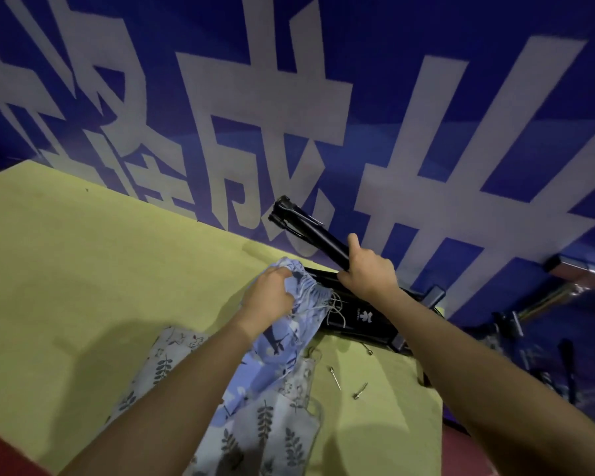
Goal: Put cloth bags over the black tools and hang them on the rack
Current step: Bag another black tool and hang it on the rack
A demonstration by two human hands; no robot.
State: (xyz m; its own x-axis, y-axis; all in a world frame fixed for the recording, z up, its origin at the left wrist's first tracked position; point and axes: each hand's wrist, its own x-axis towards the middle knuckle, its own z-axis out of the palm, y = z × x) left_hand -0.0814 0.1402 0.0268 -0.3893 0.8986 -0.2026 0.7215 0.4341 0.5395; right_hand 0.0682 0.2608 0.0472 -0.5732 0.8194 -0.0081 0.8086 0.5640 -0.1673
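Workshop: banner wall (426, 115), scattered tools (547, 355)

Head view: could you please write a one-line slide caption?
Left hand bunches a blue patterned cloth bag while right hand grips a black tubular tool.

A yellow-green table (83, 269) stands against a blue wall with big white characters. On it, near the black tool (361, 316) at its far right edge, lie white leaf-printed cloth bags (275, 431) toward the near side, and three small metal pins (335, 377) just right of those bags, below the tool
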